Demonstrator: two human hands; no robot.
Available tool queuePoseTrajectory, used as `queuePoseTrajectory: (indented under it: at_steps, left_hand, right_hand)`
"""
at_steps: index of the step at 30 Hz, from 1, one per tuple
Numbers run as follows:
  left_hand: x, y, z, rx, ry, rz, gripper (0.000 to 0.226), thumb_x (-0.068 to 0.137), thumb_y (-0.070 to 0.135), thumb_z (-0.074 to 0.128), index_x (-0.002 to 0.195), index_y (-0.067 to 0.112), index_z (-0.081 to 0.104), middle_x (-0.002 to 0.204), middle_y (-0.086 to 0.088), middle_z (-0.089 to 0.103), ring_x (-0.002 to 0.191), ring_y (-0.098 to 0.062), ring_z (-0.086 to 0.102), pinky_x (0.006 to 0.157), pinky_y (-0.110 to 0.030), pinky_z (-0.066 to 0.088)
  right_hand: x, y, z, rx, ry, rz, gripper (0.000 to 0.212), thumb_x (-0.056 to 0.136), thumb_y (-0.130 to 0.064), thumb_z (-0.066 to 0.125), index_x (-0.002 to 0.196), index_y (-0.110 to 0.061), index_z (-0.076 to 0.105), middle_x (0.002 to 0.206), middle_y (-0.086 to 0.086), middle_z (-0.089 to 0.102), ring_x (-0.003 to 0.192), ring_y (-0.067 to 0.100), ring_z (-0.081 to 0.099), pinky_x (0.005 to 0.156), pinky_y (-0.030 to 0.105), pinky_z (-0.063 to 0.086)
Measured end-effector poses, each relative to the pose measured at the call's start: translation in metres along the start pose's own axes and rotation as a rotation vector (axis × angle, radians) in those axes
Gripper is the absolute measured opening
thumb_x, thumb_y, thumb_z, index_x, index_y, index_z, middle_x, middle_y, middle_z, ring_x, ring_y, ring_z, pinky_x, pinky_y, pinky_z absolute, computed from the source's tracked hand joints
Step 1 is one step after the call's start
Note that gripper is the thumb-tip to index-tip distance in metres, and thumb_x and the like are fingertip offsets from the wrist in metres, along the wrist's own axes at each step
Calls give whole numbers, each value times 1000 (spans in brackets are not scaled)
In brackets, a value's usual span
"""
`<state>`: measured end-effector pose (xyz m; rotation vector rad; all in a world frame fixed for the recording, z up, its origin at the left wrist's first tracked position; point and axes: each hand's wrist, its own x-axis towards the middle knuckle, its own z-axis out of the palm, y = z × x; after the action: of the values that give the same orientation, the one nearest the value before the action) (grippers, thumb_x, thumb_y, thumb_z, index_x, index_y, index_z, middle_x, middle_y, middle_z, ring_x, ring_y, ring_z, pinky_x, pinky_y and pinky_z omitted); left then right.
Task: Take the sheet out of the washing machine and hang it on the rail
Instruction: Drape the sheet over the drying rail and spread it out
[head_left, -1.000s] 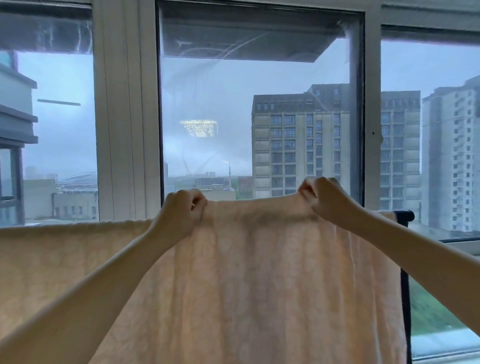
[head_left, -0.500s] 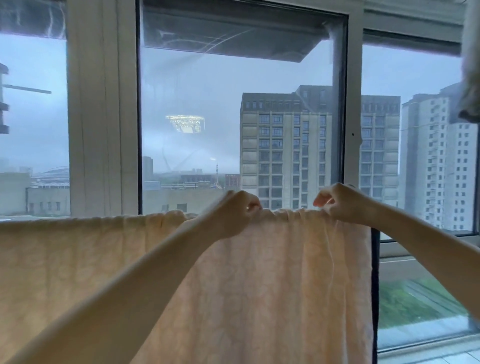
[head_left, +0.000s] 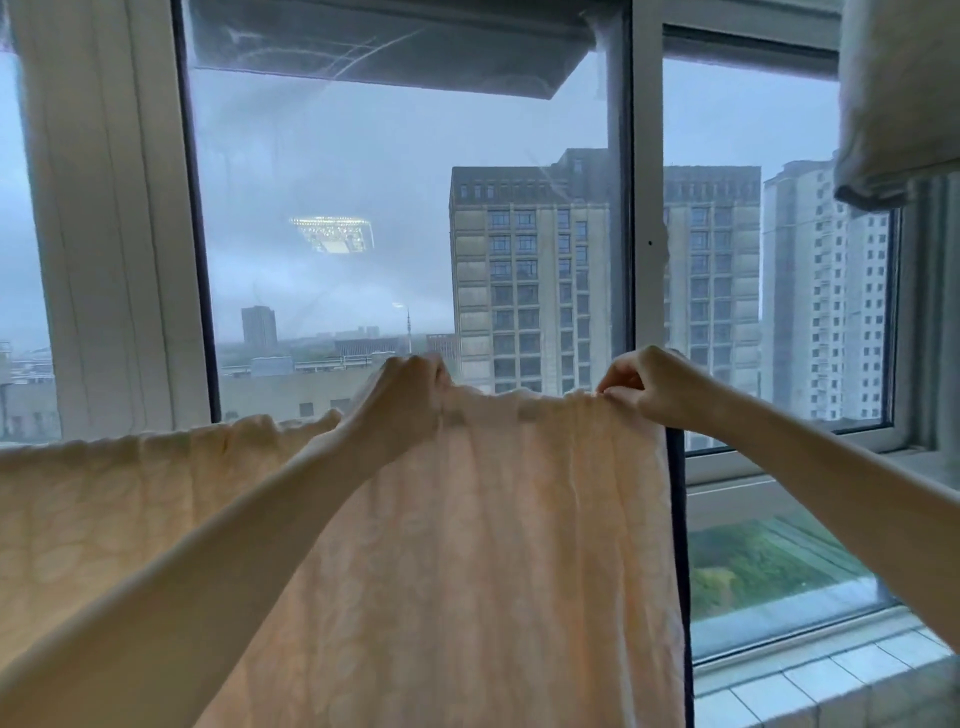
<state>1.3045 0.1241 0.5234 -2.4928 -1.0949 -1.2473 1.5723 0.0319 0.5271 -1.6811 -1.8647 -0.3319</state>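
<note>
A pale peach patterned sheet hangs across the lower half of the view, draped over a rail that its top fold hides. My left hand pinches the sheet's top edge near the middle and lifts it a little. My right hand pinches the same edge close to the sheet's right end. A dark upright post of the rack shows just right of the sheet's edge. The sheet's top edge is bunched between and left of my hands.
A large white-framed window stands right behind the rack, with tall buildings outside. A pale fabric item hangs at the upper right. A tiled sill runs along the lower right.
My view has turned right. Both hands have slid along the sheet's top edge toward its right end, and my left hand now lifts the edge slightly higher.
</note>
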Motion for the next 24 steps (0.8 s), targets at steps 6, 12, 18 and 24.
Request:
queuePoseTrajectory:
  at_steps: [6,12,18,24]
  left_hand:
    - [-15,-31,-24,69,160,-138,19,96,20,42,91,12,58,89,-5,60,82,-27,56,78,-38,47]
    - [-34,-51,-44,198,-3,-276,15,94,19,46,85,17,59,92,-9,66,80,-23,56,74,-34,45]
    - [-30,-19,-39,54,-68,-91,15,92,24,53,95,19,67,92,5,66,86,-15,62,77,-31,50]
    - [-24,-19,-26,17,-106,-80,34,92,30,49,83,3,68,84,-14,71,84,-28,65,78,-42,52]
  right_hand:
    - [11,8,10,-42,145,52,9,93,-11,55,92,-8,64,84,1,63,76,10,57,69,17,45]
    - [19,-6,17,-63,7,-22,15,89,-2,54,92,-15,61,89,0,65,81,12,63,78,24,53]
    - [25,-35,17,21,-100,-137,13,91,-15,59,91,-8,70,78,-1,68,65,15,63,58,14,47]
    - [33,-51,19,97,-3,-150,20,95,-9,54,90,6,66,68,3,62,41,-8,51,44,8,39]
